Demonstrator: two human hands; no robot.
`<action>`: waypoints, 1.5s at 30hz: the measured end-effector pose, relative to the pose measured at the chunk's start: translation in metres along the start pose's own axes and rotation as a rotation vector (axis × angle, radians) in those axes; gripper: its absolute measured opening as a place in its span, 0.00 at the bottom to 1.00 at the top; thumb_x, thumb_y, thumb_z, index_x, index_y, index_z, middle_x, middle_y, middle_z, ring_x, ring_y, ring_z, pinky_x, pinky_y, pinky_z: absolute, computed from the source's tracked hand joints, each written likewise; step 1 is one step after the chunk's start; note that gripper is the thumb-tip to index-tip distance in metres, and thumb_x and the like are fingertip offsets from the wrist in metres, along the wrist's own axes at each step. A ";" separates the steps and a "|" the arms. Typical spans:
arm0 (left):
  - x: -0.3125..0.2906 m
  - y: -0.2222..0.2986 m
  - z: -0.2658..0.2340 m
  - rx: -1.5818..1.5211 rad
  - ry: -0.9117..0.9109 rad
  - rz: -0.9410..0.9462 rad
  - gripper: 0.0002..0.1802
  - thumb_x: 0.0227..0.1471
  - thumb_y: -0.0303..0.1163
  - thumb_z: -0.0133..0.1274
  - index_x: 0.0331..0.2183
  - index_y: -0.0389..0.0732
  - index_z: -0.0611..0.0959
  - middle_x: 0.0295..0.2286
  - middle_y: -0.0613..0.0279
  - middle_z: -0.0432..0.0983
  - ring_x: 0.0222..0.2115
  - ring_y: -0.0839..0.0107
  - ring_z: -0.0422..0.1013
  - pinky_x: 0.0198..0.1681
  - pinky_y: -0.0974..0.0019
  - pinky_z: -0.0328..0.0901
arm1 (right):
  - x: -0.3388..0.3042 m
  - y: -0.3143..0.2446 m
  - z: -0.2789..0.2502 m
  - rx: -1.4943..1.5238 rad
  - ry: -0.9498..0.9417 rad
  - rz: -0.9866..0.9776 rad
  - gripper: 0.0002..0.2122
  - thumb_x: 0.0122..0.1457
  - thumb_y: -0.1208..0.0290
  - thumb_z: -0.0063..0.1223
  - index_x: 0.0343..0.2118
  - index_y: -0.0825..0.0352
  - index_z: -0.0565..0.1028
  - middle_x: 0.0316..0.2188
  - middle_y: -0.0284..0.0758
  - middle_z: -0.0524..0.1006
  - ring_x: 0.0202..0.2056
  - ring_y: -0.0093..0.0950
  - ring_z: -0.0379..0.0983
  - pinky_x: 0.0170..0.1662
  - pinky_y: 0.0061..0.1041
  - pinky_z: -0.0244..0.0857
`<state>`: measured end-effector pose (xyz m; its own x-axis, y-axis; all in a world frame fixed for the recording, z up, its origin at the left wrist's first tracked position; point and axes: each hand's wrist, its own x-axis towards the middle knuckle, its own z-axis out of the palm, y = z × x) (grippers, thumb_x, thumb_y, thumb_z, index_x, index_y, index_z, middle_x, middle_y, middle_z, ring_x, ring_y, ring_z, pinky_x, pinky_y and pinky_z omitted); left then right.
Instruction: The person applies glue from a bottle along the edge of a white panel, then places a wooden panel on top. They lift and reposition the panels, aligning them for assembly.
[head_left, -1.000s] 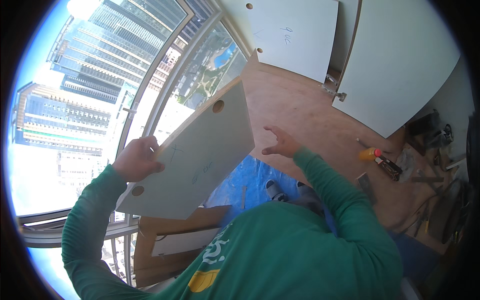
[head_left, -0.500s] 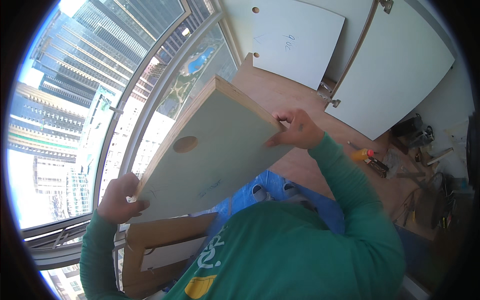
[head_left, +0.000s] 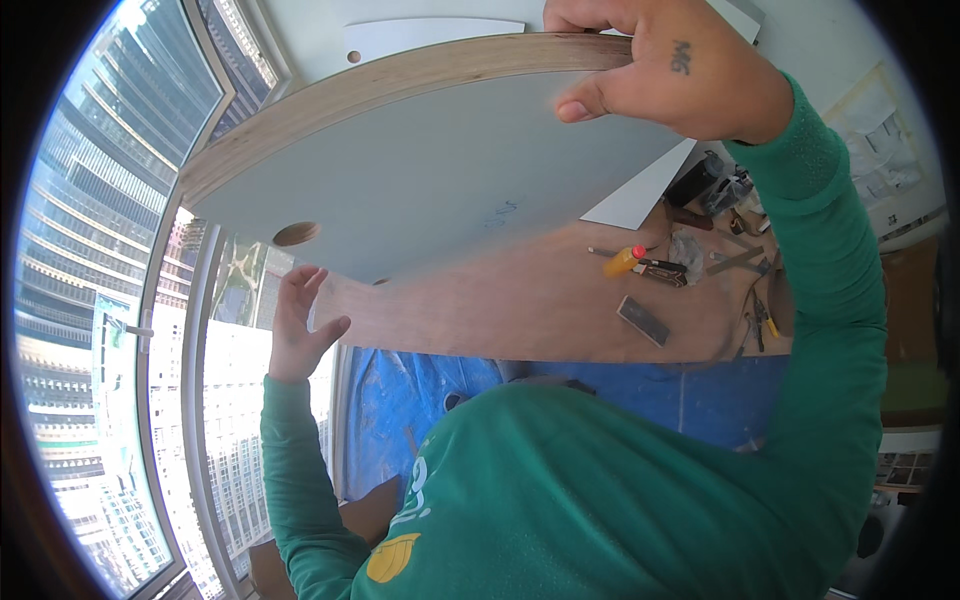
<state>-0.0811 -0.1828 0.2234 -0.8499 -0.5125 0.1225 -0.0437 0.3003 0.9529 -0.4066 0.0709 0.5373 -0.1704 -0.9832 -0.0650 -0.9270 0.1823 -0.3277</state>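
Observation:
A grey-white cabinet door panel [head_left: 420, 170] with a bare plywood edge is held up, tilted, in front of me. My right hand [head_left: 670, 75] pinches its upper edge, thumb on the grey face and fingers over the far side. A round hole [head_left: 296, 234] sits near the panel's left end, and blue handwritten marks show on its face. My left hand [head_left: 305, 325] is just below that hole, thumb and fingers apart in a curve; whether its fingertips touch the panel I cannot tell.
A tall window [head_left: 165, 330] runs along my left. Brown floor covering [head_left: 480, 310] lies ahead, with an orange-yellow bottle [head_left: 625, 261], a dark rectangular block [head_left: 643, 321] and several hand tools to the right. Blue sheeting [head_left: 640, 395] covers the floor near me. Another white panel [head_left: 430, 35] stands behind.
The panel has swung up and its top edge now lies more level. My right hand has risen with it, still gripping. My left hand has let go of the panel's edge and opened.

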 end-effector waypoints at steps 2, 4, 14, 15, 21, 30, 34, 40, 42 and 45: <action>-0.021 -0.026 0.005 0.067 0.071 -0.062 0.45 0.45 0.23 0.64 0.63 0.38 0.63 0.64 0.48 0.60 0.67 0.49 0.56 0.70 0.43 0.49 | 0.011 0.032 0.023 -0.050 0.114 -0.019 0.21 0.47 0.59 0.73 0.38 0.69 0.79 0.35 0.46 0.77 0.39 0.35 0.74 0.45 0.35 0.67; -0.041 -0.060 0.018 0.010 0.150 -0.248 0.43 0.45 0.22 0.61 0.62 0.39 0.64 0.64 0.52 0.60 0.67 0.53 0.55 0.71 0.45 0.48 | 0.007 0.066 0.034 -0.145 0.245 0.015 0.16 0.46 0.67 0.71 0.31 0.69 0.74 0.22 0.37 0.69 0.26 0.28 0.64 0.32 0.30 0.61; -0.219 -0.211 0.054 -0.004 0.446 -0.862 0.38 0.43 0.21 0.61 0.58 0.33 0.71 0.57 0.46 0.67 0.55 0.50 0.70 0.53 0.56 0.71 | -0.027 0.256 0.053 -0.090 0.194 0.240 0.15 0.50 0.68 0.68 0.32 0.71 0.74 0.22 0.40 0.70 0.26 0.35 0.66 0.33 0.36 0.61; -0.231 -0.212 0.063 0.026 0.442 -0.905 0.38 0.42 0.22 0.62 0.58 0.33 0.72 0.57 0.46 0.68 0.55 0.51 0.71 0.53 0.56 0.71 | -0.030 0.270 0.057 -0.067 0.189 0.261 0.15 0.50 0.68 0.69 0.33 0.71 0.74 0.22 0.41 0.71 0.26 0.36 0.66 0.33 0.36 0.62; -0.293 -0.234 0.084 0.346 0.261 -1.046 0.40 0.39 0.27 0.67 0.57 0.33 0.74 0.53 0.44 0.74 0.53 0.52 0.73 0.54 0.54 0.70 | -0.046 0.316 0.090 0.008 0.216 0.372 0.18 0.51 0.67 0.70 0.39 0.71 0.75 0.26 0.43 0.74 0.28 0.39 0.69 0.36 0.37 0.65; -0.292 -0.237 0.087 0.194 0.309 -1.141 0.34 0.48 0.29 0.61 0.58 0.36 0.75 0.53 0.43 0.76 0.53 0.55 0.73 0.54 0.58 0.70 | -0.052 0.349 0.116 0.087 0.211 0.392 0.17 0.50 0.67 0.72 0.38 0.69 0.76 0.27 0.43 0.76 0.30 0.39 0.72 0.36 0.38 0.66; -0.263 -0.225 0.093 0.447 0.267 -1.037 0.33 0.54 0.31 0.57 0.61 0.37 0.72 0.54 0.43 0.76 0.53 0.55 0.74 0.55 0.57 0.69 | -0.053 0.362 0.115 0.104 0.234 0.406 0.17 0.49 0.67 0.72 0.36 0.69 0.76 0.26 0.43 0.75 0.29 0.39 0.72 0.36 0.38 0.66; -0.275 -0.235 0.112 0.442 0.277 -1.050 0.38 0.52 0.27 0.58 0.64 0.35 0.68 0.49 0.41 0.80 0.49 0.54 0.78 0.55 0.57 0.68 | -0.048 0.379 0.110 0.086 0.204 0.416 0.17 0.48 0.66 0.72 0.35 0.70 0.76 0.24 0.42 0.74 0.28 0.39 0.71 0.35 0.37 0.65; -0.286 -0.240 0.117 0.417 0.276 -1.092 0.40 0.51 0.27 0.59 0.65 0.35 0.67 0.46 0.41 0.81 0.49 0.55 0.78 0.54 0.58 0.68 | -0.043 0.388 0.108 0.073 0.190 0.401 0.17 0.48 0.67 0.72 0.35 0.70 0.76 0.24 0.42 0.75 0.28 0.38 0.71 0.35 0.37 0.65; -0.283 -0.210 0.131 0.434 0.216 -1.208 0.43 0.50 0.25 0.62 0.66 0.35 0.65 0.43 0.45 0.83 0.44 0.55 0.79 0.51 0.57 0.70 | -0.034 0.392 0.104 0.043 0.187 0.424 0.16 0.48 0.68 0.72 0.34 0.69 0.75 0.25 0.41 0.75 0.28 0.37 0.71 0.35 0.37 0.65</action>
<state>0.0993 0.0046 -0.0479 -0.0545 -0.7456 -0.6641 -0.9168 -0.2261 0.3291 -0.7293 0.1763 0.3126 -0.5921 -0.8052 -0.0317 -0.7487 0.5643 -0.3478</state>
